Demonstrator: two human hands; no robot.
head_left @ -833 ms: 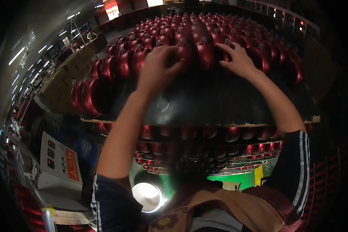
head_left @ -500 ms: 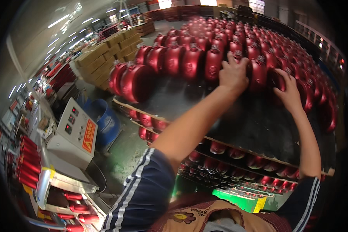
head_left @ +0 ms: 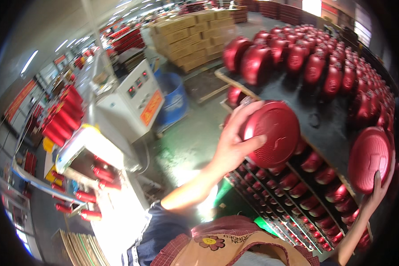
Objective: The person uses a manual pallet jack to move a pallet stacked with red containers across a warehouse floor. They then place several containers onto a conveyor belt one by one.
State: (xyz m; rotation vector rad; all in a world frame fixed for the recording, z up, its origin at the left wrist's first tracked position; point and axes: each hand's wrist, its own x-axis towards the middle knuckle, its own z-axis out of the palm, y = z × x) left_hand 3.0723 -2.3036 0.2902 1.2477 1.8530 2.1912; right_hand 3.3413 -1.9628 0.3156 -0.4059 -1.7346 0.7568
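In my left hand (head_left: 237, 144) is a round, flat red metal flask (head_left: 275, 133), gripped at its neck end with the thumb on its face. It is lifted clear of the rack, in front of the near board edge. My right hand (head_left: 379, 188) holds a second red flask (head_left: 370, 159) at the far right, its embossed face turned toward me and the fingers round its outer edge. Many like flasks (head_left: 314, 68) stand upright in rows on the dark top board (head_left: 317, 113).
Below the top board, more racked tiers hold red flasks (head_left: 312, 162). On the left are a white control box (head_left: 133, 99), a blue barrel (head_left: 172, 99), and a brightly lit machine carrying red bottles (head_left: 91, 195). Stacked cartons (head_left: 186, 40) stand behind.
Both hands have come away from the rows, each now with a flask. The view has swung left, bringing the machine and control box closer to the middle.
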